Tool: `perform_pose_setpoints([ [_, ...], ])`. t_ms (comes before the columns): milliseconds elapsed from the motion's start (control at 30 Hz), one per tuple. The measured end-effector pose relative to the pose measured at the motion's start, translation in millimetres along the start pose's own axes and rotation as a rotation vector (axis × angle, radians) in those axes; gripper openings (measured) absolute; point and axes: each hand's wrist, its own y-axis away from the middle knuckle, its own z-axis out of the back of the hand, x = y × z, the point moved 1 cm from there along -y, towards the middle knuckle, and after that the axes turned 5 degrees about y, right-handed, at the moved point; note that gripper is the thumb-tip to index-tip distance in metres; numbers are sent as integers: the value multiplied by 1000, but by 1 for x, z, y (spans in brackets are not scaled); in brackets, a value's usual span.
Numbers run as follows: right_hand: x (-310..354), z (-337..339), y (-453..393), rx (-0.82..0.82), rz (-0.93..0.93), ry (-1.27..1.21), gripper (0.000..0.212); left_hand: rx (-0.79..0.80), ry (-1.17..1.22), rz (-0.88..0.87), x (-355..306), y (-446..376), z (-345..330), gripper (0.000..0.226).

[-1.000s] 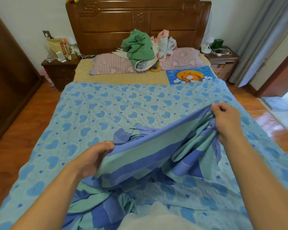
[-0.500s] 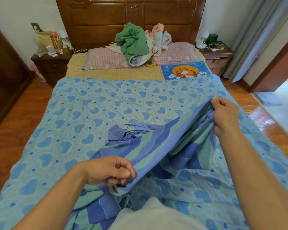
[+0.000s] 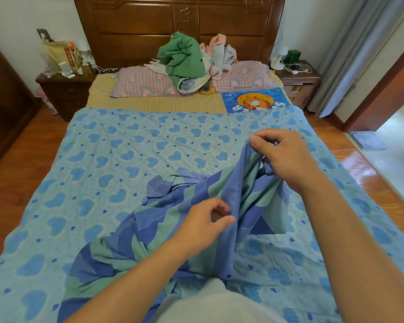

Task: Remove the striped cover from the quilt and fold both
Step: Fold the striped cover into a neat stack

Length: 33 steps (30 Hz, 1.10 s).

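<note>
The striped cover [image 3: 191,206], blue and green, lies bunched on top of the quilt [image 3: 117,159], a light blue quilt with darker blue hearts spread flat over the bed. My right hand [image 3: 282,155] pinches a raised fold of the cover above the quilt's right half. My left hand [image 3: 205,222] is lower and nearer to me, with thumb and fingers curled at the same hanging fold; the fabric runs down past them. The cover's near end falls off the bed's foot toward me.
Two pillows [image 3: 149,82] and a heap of clothes [image 3: 187,59] lie at the wooden headboard [image 3: 177,22]. A cluttered nightstand [image 3: 63,87] stands left and another nightstand [image 3: 296,80] right. A curtain [image 3: 350,54] and doorway are at the right, over wooden floor [image 3: 16,164].
My left hand has slid up and right along the cover's edge toward my right hand. My right hand has lifted its fold higher and inward, so the stretched edge now hangs steeply.
</note>
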Motion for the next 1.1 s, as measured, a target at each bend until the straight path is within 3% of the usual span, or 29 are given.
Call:
perform_pose_setpoints([
  [133, 16, -3, 1, -40, 20, -63, 19, -240, -191, 13, 5, -5, -15, 38],
  [233, 22, -4, 0, -87, 24, -85, 21, -306, -200, 55, 17, -7, -15, 31],
  [333, 24, -3, -3, -121, 11, -100, 21, -310, -159, 58, 29, -6, -10, 25],
  [400, 26, -3, -4, -149, 5, -107, 21, -262, -170, 97, 35, -5, -11, 32],
  [500, 31, -6, -5, -178, 10, -136, 24, -135, -347, 169, 47, -5, -22, 43],
  [600, 37, -7, -6, -208, 15, -137, 21, -156, -463, 156, 59, -4, -29, 38],
  [800, 24, 4, -18, -352, -61, -110, 20, -267, -161, 133, 78, 4, -10, 33],
  [900, -2, 13, -24, -430, -141, -9, 26, -432, -105, 133, 80, 23, 30, 30],
  [1033, -36, 3, -21, -412, -167, 72, 30, -950, -205, 42, 37, 5, 151, 20],
  [1100, -44, -12, -19, -385, -165, 124, 31, -1033, -215, -1, 6, -14, 213, 15],
])
